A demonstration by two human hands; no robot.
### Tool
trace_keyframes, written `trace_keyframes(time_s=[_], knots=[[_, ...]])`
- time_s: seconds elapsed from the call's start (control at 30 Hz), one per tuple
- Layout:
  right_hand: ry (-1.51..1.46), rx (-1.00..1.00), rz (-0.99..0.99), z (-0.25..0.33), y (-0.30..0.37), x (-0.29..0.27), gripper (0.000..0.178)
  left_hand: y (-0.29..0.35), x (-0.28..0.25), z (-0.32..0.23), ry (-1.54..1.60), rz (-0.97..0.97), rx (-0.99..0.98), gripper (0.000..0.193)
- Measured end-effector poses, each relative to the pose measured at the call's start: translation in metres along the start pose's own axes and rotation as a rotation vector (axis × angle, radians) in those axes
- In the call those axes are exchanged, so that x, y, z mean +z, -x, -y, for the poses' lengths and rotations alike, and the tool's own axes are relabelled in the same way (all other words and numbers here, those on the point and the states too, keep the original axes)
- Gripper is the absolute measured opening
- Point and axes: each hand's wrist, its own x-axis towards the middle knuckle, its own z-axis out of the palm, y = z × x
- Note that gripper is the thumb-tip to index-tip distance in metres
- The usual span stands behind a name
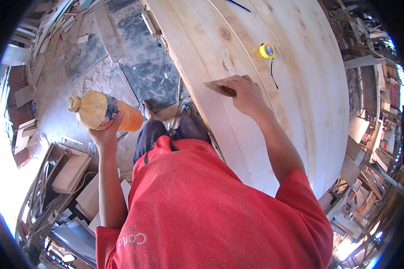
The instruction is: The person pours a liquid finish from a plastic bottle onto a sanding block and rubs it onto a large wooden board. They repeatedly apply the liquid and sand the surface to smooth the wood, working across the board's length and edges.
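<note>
My left hand [106, 136] is wrapped round a plastic bottle [128, 117] of orange liquid, held tilted out over the floor to my left. The bottle's neck points away to the left, and a dark label circles its middle. Over the pale wooden panel [202, 40], my right hand [243, 92] is closed on a thin, flat, brownish piece [214, 85] that looks like a scraper or a scrap of board. Its edge points left, near the panel's left side. Whether it touches the wood I cannot tell.
A yellow tape measure [266, 50] lies on the panel beyond my right hand, its dark strap [274, 75] trailing toward me. A blue pen-like strip [239, 5] rests at the far edge. Wood offcuts [71, 174] are piled at the lower left; more scraps [363, 193] lie right of the panel.
</note>
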Motion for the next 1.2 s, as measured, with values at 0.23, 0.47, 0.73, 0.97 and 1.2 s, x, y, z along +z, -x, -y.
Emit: trace_keyframes(time_s=[0.23, 0.47, 0.73, 0.97, 1.2], knots=[[0.201, -0.114, -0.168, 0.009, -0.049, 0.035, 0.045, 0.02, -0.001, -0.007, -0.061, -0.063, -0.03, 0.058], [0.223, -0.118, -0.15, 0.008, -0.057, 0.032, 0.036, 0.038, -0.009, 0.004, -0.026, -0.11, -0.021, 0.058], [0.311, -0.065, -0.036, 0.014, -0.077, 0.026, 0.036, 0.038, -0.019, 0.004, 0.045, -0.113, -0.011, 0.065], [0.337, -0.031, 0.048, 0.005, 0.02, 0.033, 0.038, 0.037, -0.049, 0.008, 0.111, -0.174, -0.018, 0.068], [0.285, 0.028, 0.012, -0.006, 0.107, 0.051, 0.04, 0.009, -0.08, 0.036, 0.12, -0.08, -0.021, 0.076]])
